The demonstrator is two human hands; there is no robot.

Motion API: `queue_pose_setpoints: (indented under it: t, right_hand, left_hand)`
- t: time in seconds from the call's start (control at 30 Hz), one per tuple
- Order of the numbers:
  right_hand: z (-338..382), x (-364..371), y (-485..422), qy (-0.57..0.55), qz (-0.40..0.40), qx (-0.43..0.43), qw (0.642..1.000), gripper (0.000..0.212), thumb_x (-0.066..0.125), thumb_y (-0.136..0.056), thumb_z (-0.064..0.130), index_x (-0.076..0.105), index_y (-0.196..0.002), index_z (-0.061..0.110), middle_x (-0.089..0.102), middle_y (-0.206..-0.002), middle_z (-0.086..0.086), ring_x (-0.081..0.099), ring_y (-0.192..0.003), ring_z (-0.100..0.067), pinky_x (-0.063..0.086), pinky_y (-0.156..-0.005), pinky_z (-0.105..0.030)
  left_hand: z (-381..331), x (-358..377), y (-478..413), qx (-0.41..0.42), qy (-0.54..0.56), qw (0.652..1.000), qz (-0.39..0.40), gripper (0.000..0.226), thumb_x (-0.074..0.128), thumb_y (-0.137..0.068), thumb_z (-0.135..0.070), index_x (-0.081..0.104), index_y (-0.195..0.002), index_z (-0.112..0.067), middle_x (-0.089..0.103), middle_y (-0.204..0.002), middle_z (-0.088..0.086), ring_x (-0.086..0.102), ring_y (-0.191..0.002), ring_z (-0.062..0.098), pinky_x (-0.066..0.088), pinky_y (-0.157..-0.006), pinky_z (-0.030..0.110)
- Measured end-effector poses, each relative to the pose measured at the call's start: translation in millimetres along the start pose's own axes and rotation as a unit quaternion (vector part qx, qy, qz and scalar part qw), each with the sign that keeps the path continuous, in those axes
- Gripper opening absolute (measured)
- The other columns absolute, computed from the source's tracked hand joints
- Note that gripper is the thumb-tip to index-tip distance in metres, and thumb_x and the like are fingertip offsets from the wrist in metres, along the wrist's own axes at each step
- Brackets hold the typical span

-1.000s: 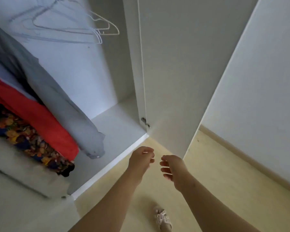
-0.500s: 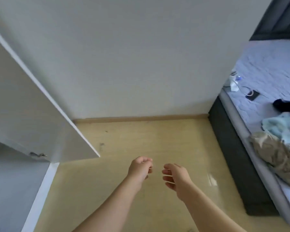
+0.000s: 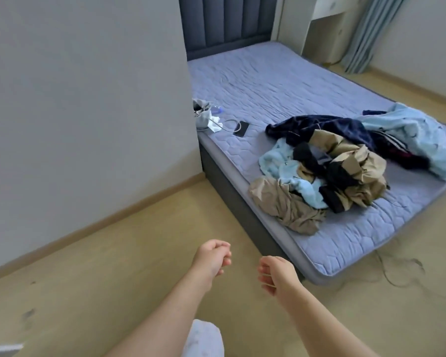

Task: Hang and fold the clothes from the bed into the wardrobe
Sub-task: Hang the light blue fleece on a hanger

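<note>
A heap of clothes lies on the bed point(image 3: 281, 81): tan trousers point(image 3: 291, 202), light blue fleece pieces point(image 3: 407, 135), a dark navy garment point(image 3: 327, 127) and black items mixed in. My left hand point(image 3: 211, 258) and my right hand point(image 3: 276, 276) hang over the floor near the bed's front corner. Both have loosely curled fingers and hold nothing. The wardrobe is out of view.
A black phone point(image 3: 241, 128) with a white cable and a grey pouch point(image 3: 202, 114) lie near the bed's left edge. A wall point(image 3: 88, 99) stands at the left. A white desk point(image 3: 325, 24) and curtain point(image 3: 373, 32) are at the far right. Thin cables point(image 3: 399, 269) lie on the floor by the bed.
The view has swung right from the open wardrobe to the bed with the clothes heap. Both hands stay low, empty and loosely curled.
</note>
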State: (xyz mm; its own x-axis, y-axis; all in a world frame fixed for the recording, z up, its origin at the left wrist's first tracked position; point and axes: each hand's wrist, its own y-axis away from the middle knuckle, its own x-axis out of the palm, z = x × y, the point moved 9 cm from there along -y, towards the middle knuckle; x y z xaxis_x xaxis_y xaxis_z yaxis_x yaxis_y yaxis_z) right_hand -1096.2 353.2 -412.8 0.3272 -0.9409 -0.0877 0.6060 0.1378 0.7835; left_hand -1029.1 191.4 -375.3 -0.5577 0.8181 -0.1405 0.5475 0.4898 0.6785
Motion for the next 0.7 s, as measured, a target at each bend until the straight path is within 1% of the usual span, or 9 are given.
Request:
queue_pose_setpoints:
  t: [0.13,0.27,0.33,0.43,0.57,0.63,0.7]
  right_hand:
    - [22.4,-34.4,-35.6,-0.063,-0.019,0.02,0.998,0.019,0.049,-0.087,0.007,0.047,-0.07,0.015,0.046,-0.058,-0.003,0.037,-0.041,-0.013,0.026,-0.046,-0.018]
    - [64.6,-69.9,-84.5,-0.113,-0.052,0.025,0.992,0.018,0.048,-0.091,0.007,0.049,-0.073,0.012,0.048,-0.058,-0.004,0.039,-0.046,-0.014,0.028,-0.049,-0.019]
    - [88.5,-84.3,-110.1,-0.129,-0.072,0.026,0.989,0.017,0.048,-0.091,0.006,0.051,-0.075,0.011,0.048,-0.06,-0.004,0.04,-0.048,-0.014,0.03,-0.048,-0.02]
    - [122.9,-95.1,-150.1,-0.136,-0.08,0.044,0.986,0.016,0.047,-0.091,0.006,0.052,-0.076,0.01,0.045,-0.062,-0.005,0.037,-0.047,-0.013,0.027,-0.044,-0.019]
    - [171.9,-108.1,-206.4,-0.147,-0.087,0.045,0.984,0.023,0.044,-0.088,0.001,0.045,-0.069,0.013,0.04,-0.058,-0.004,0.029,-0.047,-0.014,0.021,-0.047,-0.022]
    - [187.2,-116.0,-232.3,-0.141,-0.096,0.043,0.984,0.025,0.043,-0.087,0.0,0.04,-0.067,0.015,0.036,-0.057,-0.003,0.026,-0.047,-0.014,0.018,-0.048,-0.023]
    - [191.6,-123.9,-254.7,-0.131,-0.104,0.05,0.985,0.021,0.044,-0.089,0.002,0.042,-0.071,0.014,0.037,-0.06,-0.003,0.027,-0.047,-0.013,0.019,-0.047,-0.023]
  left_hand:
    - [-39.6,48.7,-36.5,0.014,-0.05,0.998,0.032,0.019,0.047,-0.092,-0.011,0.057,-0.079,-0.021,0.059,-0.073,-0.004,0.054,-0.06,0.008,0.037,-0.053,0.02]
    - [-83.0,103.8,-89.1,0.022,-0.083,0.994,0.07,0.018,0.047,-0.092,-0.012,0.058,-0.081,-0.022,0.061,-0.077,-0.003,0.055,-0.063,0.008,0.039,-0.054,0.02]
    - [-104.0,130.4,-117.2,0.018,-0.099,0.991,0.089,0.018,0.047,-0.091,-0.01,0.058,-0.083,-0.021,0.061,-0.076,-0.004,0.055,-0.061,0.007,0.039,-0.055,0.02]
    - [-139.2,162.8,-161.8,0.009,-0.124,0.987,0.106,0.018,0.045,-0.092,-0.009,0.058,-0.085,-0.019,0.06,-0.076,-0.004,0.054,-0.059,0.006,0.037,-0.053,0.019]
    - [-184.0,201.8,-220.9,0.015,-0.174,0.978,0.118,0.021,0.041,-0.092,-0.01,0.058,-0.084,-0.021,0.06,-0.081,-0.002,0.055,-0.063,0.008,0.037,-0.05,0.016]
    - [-194.9,220.2,-247.2,0.006,-0.196,0.973,0.126,0.021,0.041,-0.092,-0.01,0.059,-0.085,-0.02,0.061,-0.082,-0.001,0.055,-0.065,0.01,0.038,-0.052,0.018]
    - [-196.9,235.5,-270.7,-0.007,-0.214,0.968,0.134,0.019,0.042,-0.093,-0.011,0.059,-0.088,-0.019,0.061,-0.081,-0.002,0.055,-0.065,0.009,0.039,-0.052,0.017]
